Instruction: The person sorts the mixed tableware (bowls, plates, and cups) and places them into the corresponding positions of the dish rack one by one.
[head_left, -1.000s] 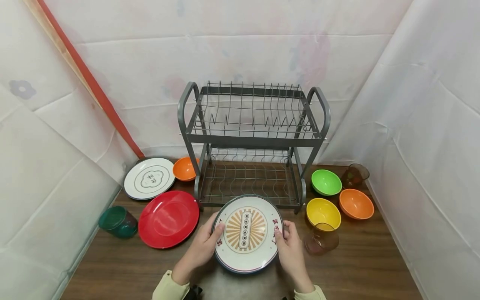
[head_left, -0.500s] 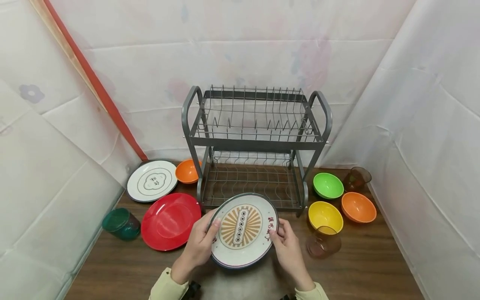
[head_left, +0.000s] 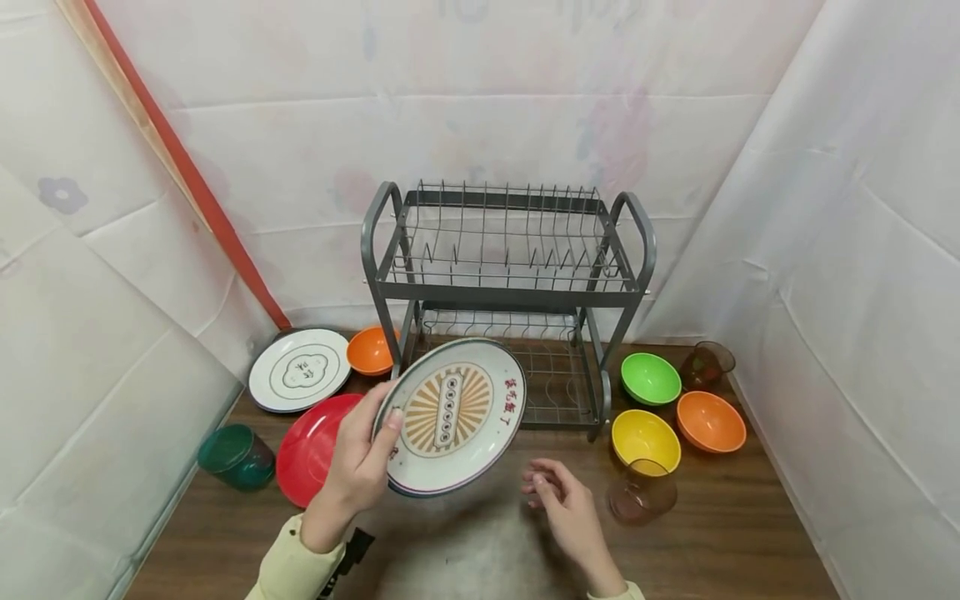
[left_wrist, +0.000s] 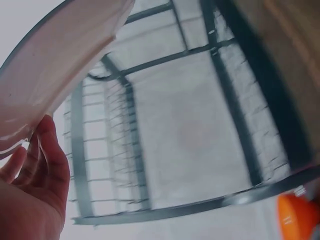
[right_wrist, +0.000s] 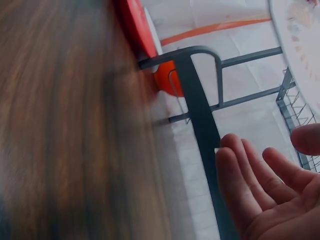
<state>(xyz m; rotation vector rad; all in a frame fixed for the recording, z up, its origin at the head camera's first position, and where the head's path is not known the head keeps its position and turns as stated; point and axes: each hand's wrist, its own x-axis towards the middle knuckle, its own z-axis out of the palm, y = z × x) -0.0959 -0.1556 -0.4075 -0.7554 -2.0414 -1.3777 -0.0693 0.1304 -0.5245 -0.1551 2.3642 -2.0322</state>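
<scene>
My left hand (head_left: 362,454) grips the left edge of a white plate (head_left: 457,417), thumb on top and fingers beneath. The plate has a yellow sunburst at its centre and red characters near the rim. It is tilted and held above the table, overlapping the lower front of a dark two-tier dish rack (head_left: 510,296) in the head view. From the left wrist view the plate's pale underside (left_wrist: 55,65) shows, with my fingers at its foot ring. My right hand (head_left: 566,508) is apart from the plate, fingers loosely bent with nothing in them.
On the left are a red plate (head_left: 311,454), another white plate (head_left: 300,371), an orange bowl (head_left: 370,351) and a green cup (head_left: 236,457). The right side has green (head_left: 651,379), yellow (head_left: 645,437) and orange bowls (head_left: 711,422), plus brown cups (head_left: 641,498).
My right hand has let go of the plate. My left hand has carried the plate up and left, tilting it more.
</scene>
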